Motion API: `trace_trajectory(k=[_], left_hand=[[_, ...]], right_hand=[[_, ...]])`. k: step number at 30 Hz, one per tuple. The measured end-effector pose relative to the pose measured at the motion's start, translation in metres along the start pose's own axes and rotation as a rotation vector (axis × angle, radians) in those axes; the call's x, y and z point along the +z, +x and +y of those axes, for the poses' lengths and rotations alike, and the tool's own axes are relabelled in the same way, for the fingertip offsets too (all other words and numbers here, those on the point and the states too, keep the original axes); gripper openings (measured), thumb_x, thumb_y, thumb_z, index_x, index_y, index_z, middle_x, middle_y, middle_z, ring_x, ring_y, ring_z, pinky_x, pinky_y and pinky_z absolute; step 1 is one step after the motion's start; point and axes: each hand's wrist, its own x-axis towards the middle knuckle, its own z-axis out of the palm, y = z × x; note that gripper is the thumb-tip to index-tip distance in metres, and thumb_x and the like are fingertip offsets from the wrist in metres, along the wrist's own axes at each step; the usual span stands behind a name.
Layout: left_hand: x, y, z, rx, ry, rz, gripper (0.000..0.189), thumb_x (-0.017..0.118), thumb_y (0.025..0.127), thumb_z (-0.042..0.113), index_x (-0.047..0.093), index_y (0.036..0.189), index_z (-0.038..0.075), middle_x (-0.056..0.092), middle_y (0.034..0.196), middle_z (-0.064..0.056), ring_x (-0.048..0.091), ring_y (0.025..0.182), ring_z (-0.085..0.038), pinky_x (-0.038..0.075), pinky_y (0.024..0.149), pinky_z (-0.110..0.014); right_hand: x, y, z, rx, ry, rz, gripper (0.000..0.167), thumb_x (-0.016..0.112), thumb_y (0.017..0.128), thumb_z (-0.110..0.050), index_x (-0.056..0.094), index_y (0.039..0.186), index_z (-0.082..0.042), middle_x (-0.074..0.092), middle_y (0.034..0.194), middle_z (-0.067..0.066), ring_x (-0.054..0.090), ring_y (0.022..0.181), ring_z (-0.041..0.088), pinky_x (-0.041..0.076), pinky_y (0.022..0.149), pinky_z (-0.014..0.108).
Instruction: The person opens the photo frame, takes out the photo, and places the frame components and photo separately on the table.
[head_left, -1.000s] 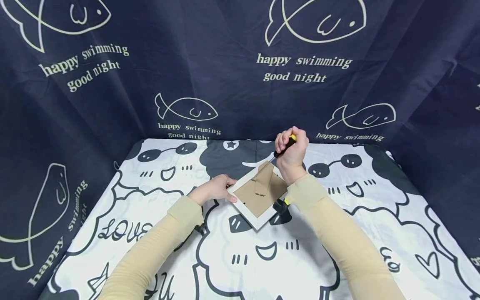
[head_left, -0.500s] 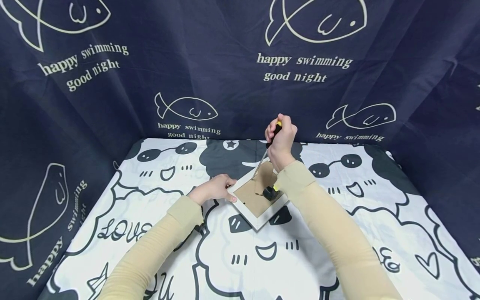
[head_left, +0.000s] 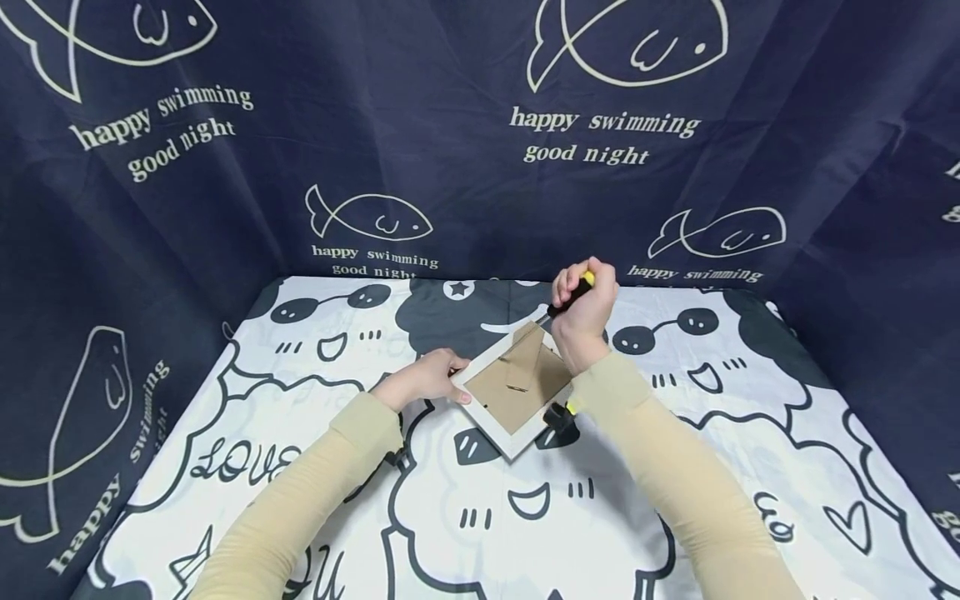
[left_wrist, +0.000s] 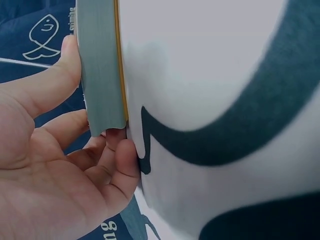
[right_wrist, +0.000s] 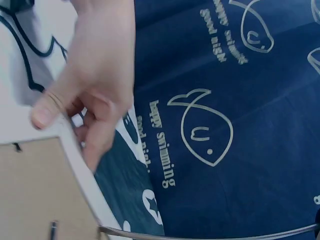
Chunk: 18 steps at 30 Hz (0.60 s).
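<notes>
Head view: the left grip [head_left: 427, 379] pinches the corner of a white, four-sided frame [head_left: 512, 447] backed with flat brown board [head_left: 498, 392]; across from it, the right grip [head_left: 587, 307] clasps a screwdriver's [head_left: 564, 305] black-and-yellow handle. Left wrist view: the frame's straight, finely lined edge lies between thumb and fingers. Right wrist view: the slim metal shaft [right_wrist: 210, 235] crosses the white rim, near the left grip.

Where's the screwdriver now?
In the head view, right of centre: the screwdriver is in the right hand, its shaft over the far corner of the frame.
</notes>
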Motion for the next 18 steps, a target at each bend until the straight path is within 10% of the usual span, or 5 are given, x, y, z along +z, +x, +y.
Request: trace_trajectory(k=[18], left_hand=[[-0.003,-0.002,0.000,0.010,-0.021,-0.019,0.063,0.081,0.074,0.020,0.056,0.130,0.004,0.053,0.133,-0.015,0.046,0.125,-0.030,0.036,0.105,-0.038]], right_hand=[[-0.039,-0.055,-0.013,-0.180,0.139,-0.300,0.034,0.049,0.077,-0.018,0.031,0.051,-0.005,0.035,0.047,0.004,0.030,0.044,0.017,0.027,0.044,0.025]])
